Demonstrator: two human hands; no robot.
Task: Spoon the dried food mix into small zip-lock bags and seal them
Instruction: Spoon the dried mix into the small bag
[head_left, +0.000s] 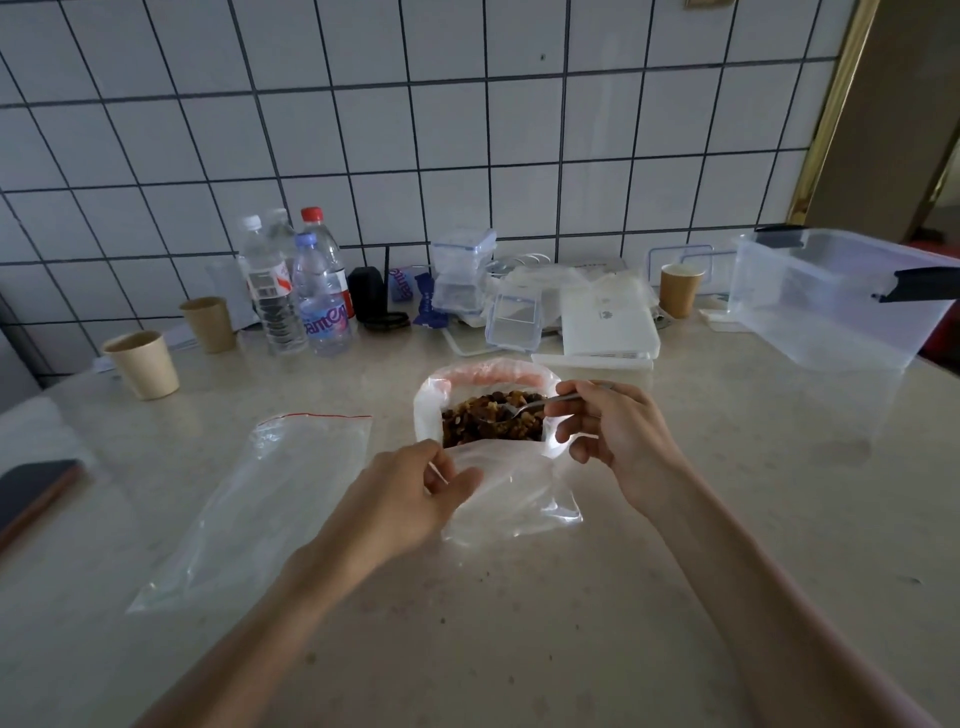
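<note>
A white plastic bag (428, 410) stands open in the middle of the counter, holding the brown dried food mix (483, 421). My right hand (615, 431) grips a metal spoon (537, 404) whose bowl rests in the mix. My left hand (415, 493) pinches the upper edge of a small clear zip-lock bag (511, 499) held just in front of the mix. Another clear zip-lock bag (260, 499) with a red strip lies flat to the left.
Paper cups (143, 364) and water bottles (311, 291) stand at the back left. Small clip-lid containers (467, 280) and white boxes (608, 322) sit behind the mix. A large clear tub (831, 301) is at the right; a phone (36, 493) lies at the left edge.
</note>
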